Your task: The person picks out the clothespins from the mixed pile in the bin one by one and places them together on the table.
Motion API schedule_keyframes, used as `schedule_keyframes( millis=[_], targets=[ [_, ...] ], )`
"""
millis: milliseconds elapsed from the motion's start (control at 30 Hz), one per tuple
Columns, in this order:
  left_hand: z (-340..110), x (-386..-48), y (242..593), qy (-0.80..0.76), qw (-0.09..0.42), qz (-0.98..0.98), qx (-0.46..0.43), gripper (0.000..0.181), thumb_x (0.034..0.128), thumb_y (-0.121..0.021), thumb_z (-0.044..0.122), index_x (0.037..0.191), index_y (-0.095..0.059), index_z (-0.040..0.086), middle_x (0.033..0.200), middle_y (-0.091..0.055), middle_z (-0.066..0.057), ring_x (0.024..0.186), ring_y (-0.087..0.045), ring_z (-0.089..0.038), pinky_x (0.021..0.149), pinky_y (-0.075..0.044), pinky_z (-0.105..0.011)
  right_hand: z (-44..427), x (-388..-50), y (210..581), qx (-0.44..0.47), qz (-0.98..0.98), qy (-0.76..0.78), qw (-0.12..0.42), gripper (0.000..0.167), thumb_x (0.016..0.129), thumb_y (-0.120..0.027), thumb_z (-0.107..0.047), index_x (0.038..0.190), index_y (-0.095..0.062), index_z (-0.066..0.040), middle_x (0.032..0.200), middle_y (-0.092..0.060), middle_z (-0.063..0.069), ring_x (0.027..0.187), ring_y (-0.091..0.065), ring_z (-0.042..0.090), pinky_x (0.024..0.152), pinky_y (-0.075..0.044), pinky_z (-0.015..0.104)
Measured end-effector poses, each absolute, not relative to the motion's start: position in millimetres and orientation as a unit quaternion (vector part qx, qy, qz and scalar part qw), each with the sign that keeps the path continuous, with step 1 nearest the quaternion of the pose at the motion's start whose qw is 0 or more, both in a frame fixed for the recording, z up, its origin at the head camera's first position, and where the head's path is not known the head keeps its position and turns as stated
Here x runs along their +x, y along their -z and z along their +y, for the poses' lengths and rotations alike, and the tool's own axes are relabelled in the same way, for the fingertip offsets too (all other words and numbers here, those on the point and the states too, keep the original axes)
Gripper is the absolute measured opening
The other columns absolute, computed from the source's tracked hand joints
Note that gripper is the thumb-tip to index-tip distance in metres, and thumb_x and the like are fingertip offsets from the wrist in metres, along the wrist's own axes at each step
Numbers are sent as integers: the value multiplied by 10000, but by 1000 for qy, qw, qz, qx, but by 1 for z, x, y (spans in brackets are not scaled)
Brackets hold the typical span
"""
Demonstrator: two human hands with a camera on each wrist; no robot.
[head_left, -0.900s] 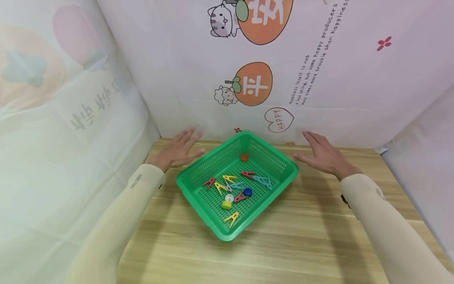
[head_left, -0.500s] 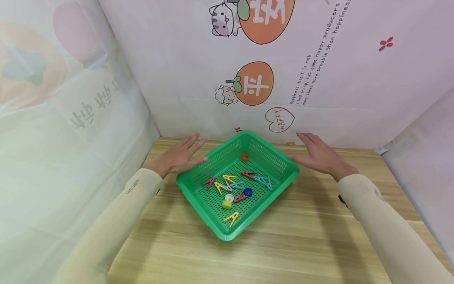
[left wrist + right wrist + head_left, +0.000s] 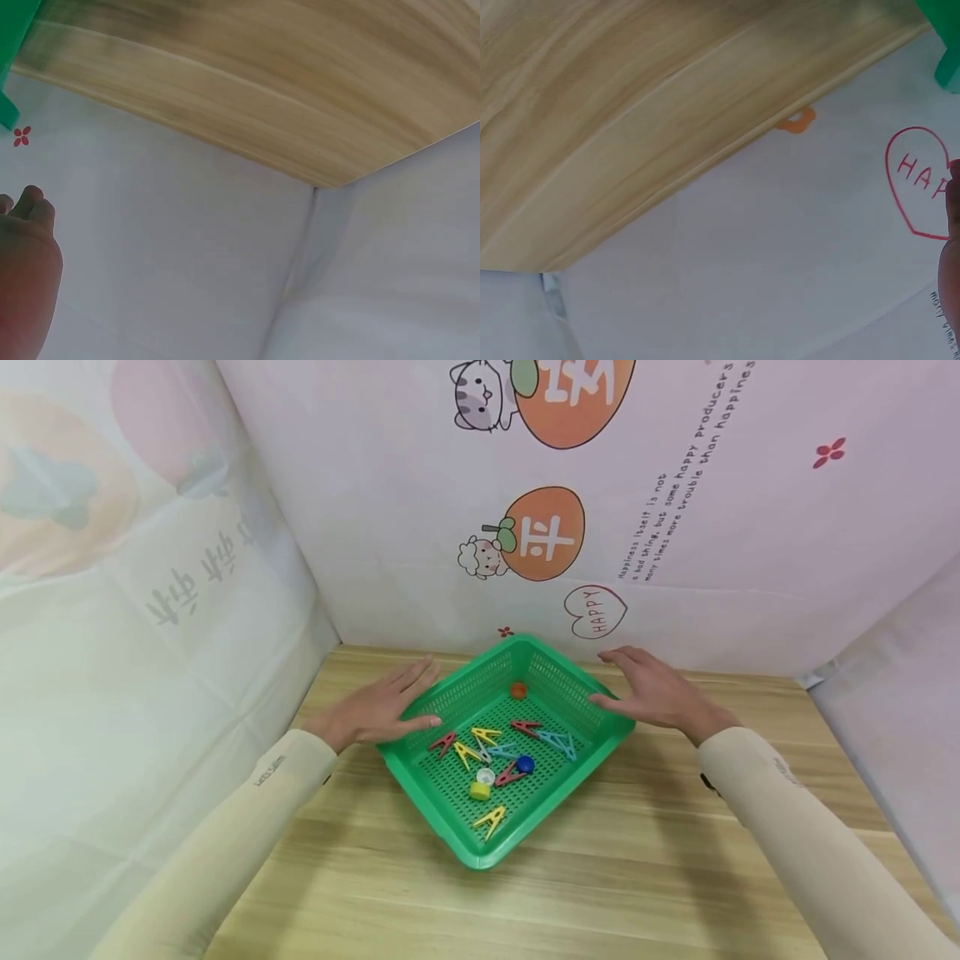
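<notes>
A green plastic basket (image 3: pixel 567 787) with perforated walls lies on the table, turned cornerwise in the head view. On its floor are several small clothespins, among them a yellow clothespin (image 3: pixel 491 820), a red clothespin (image 3: pixel 443 743) and a blue clothespin (image 3: pixel 557 743). Bottle caps lie among them: an orange cap (image 3: pixel 518 691), a blue cap (image 3: pixel 526 764), a white cap (image 3: pixel 485 777) and a yellow cap (image 3: pixel 480 791). My left hand (image 3: pixel 381 706) is at the basket's left rim, my right hand (image 3: pixel 654 695) at its right rim. Fingers of both are extended; neither wrist view shows whether they touch it.
The wooden table (image 3: pixel 600 893) meets a white printed cloth wall (image 3: pixel 420 577) just behind the basket. Further cloth walls stand at the left (image 3: pixel 247 710) and right (image 3: pixel 892 727). A table corner shows in each wrist view.
Both hands have come inward toward the basket, the right one moving left and the left one slightly right and down. The basket and its contents stay put; the head view shifted a little.
</notes>
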State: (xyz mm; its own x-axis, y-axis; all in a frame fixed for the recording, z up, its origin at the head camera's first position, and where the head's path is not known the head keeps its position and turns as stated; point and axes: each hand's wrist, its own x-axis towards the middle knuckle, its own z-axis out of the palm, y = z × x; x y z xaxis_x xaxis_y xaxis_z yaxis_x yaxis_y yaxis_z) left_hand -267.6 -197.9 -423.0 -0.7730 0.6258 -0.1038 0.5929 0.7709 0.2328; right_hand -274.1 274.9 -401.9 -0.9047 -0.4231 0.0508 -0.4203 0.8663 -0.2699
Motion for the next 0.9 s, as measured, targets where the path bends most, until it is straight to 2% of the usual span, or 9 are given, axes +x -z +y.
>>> schedule_keyframes(
  millis=[200,500,733,900],
  targets=[
    [-200,-262,429,-92,97,935,330,991,1074,-486,711,1773,-45,164,1858,43,-53,1715,-89,-366,1377,-211,-591,256,-279,400,-271,954,129,2,747,972,-721,-491,1514,-574,1,1510,-612,223,1432,-545,423,1193,-483,655],
    [-206,-255,438,-104,94,931,337,1016,1064,-499,725,1767,16,204,1861,20,-71,1718,-95,-343,1365,-249,-600,234,-284,406,-327,937,123,8,657,928,-797,-442,1399,-668,-2,1393,-688,155,1339,-626,379,1141,-520,653],
    [-212,-251,440,-110,92,930,340,1034,1053,-540,708,1771,-52,146,1860,22,-53,1716,-108,-343,1357,-265,-610,217,-289,408,-343,930,123,47,665,920,-817,-443,1401,-679,-5,1394,-691,130,1337,-631,353,1148,-542,598],
    [-215,-247,446,-95,87,927,353,1025,1052,-537,712,1769,-75,144,1861,10,-55,1723,-71,-320,1358,-274,-595,204,-291,412,-360,924,111,70,639,921,-834,-422,1383,-679,-8,1354,-703,140,1267,-672,344,1106,-579,564]
  ],
)
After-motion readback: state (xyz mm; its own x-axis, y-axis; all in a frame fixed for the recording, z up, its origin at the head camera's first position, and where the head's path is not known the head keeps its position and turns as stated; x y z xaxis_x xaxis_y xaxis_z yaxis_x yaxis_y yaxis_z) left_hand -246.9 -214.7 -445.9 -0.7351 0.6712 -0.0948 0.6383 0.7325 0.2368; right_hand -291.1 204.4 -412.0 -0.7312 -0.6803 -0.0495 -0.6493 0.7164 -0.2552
